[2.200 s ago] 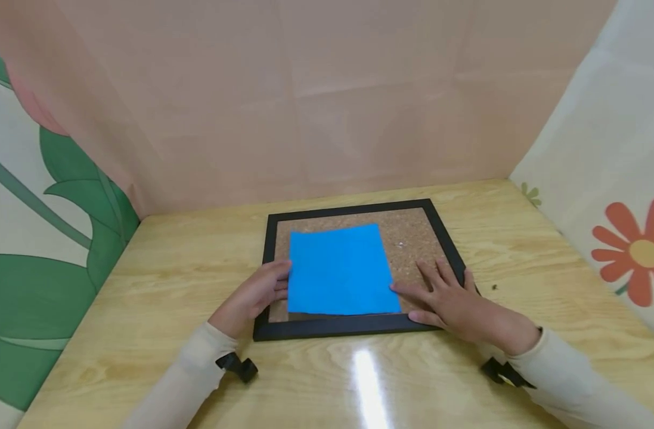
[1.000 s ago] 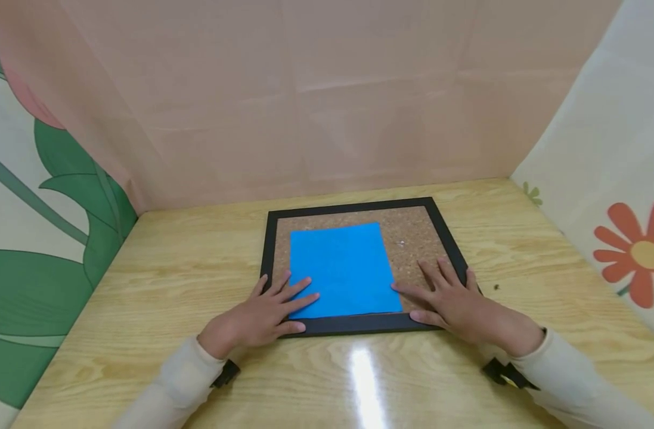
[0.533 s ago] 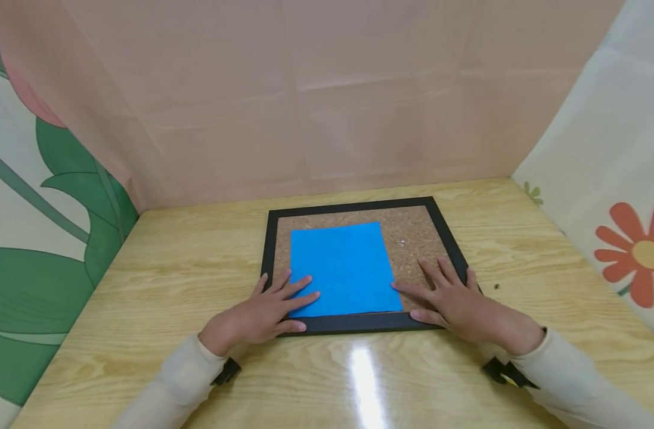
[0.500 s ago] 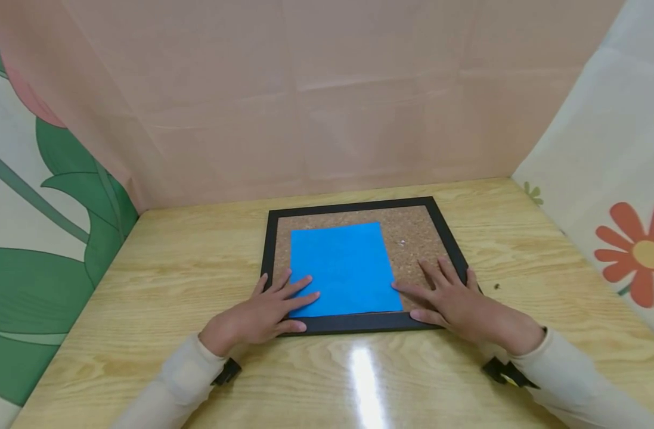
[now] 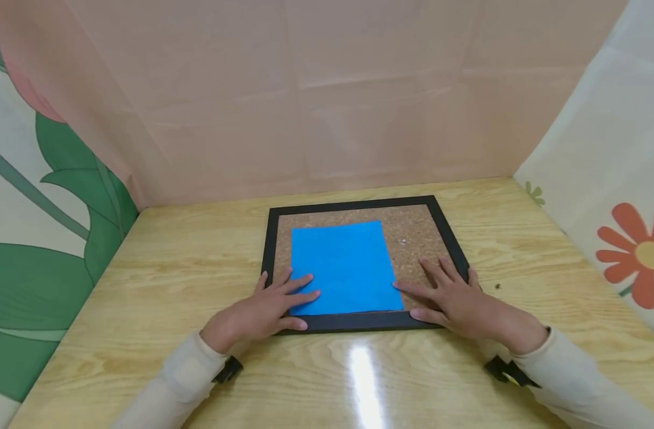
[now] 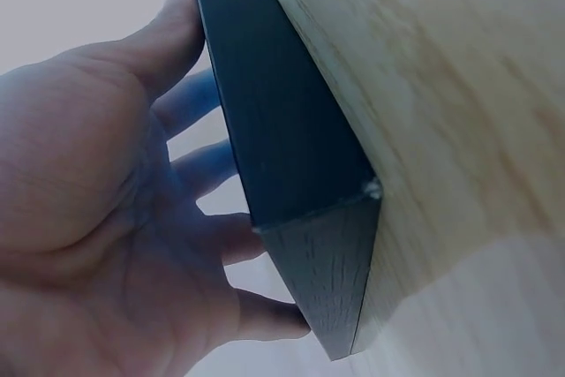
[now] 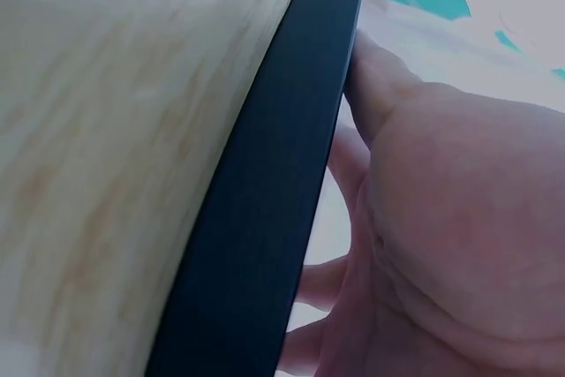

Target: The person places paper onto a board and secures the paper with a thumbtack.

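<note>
Wood-grain surface [image 5: 187, 250], widest thing here. Flat on it, a black-framed cork board [image 5: 359, 322]. Blue sheet [image 5: 345, 265] lies on the cork, left of middle, toward the near side. Just changed: my left hand [image 5: 259, 310], earlier at the sheet's left edge, now spreads over its near-left corner, thumb on the near frame; I judge this steadies the sheet where it lies. Sheet: plain, bright, roughly square, fairly flat. Both hands open wide, gripping nothing; right hand [image 5: 461, 307] over the board's near-right corner, one fingertip at the sheet's right edge. Smallest: pale bits [image 5: 403, 242] on the right-hand cork, too small to identify.
</note>
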Available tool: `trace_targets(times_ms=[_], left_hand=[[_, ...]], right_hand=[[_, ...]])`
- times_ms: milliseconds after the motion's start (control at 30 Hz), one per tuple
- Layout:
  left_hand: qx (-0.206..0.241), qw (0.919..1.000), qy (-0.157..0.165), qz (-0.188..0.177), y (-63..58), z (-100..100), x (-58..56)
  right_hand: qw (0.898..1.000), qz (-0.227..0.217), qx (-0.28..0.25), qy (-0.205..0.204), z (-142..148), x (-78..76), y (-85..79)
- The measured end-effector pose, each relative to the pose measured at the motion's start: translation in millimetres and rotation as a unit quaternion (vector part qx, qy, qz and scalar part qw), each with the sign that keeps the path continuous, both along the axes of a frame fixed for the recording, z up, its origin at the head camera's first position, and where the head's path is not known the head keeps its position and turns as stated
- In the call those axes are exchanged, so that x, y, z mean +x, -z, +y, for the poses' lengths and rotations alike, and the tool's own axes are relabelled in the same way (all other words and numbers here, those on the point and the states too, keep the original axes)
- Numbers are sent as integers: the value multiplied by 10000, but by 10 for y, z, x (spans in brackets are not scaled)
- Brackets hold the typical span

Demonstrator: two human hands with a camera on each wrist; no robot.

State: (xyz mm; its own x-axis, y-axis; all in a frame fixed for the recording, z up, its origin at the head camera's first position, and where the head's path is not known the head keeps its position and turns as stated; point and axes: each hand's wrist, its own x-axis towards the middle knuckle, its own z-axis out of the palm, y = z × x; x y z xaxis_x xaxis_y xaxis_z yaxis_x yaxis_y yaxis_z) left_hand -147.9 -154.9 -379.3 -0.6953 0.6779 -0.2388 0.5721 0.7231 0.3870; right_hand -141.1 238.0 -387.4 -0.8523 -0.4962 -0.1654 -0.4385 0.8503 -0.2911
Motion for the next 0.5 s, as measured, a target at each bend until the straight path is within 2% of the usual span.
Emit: trace_targets(times_ms=[367, 500], left_hand=[[-11, 10000, 11, 45, -58, 2, -13], [4, 10000, -13, 40, -45, -2, -11]], right_hand=[[9999, 28, -145, 16, 10, 32, 5], [10000, -19, -90, 10, 8, 32, -18]])
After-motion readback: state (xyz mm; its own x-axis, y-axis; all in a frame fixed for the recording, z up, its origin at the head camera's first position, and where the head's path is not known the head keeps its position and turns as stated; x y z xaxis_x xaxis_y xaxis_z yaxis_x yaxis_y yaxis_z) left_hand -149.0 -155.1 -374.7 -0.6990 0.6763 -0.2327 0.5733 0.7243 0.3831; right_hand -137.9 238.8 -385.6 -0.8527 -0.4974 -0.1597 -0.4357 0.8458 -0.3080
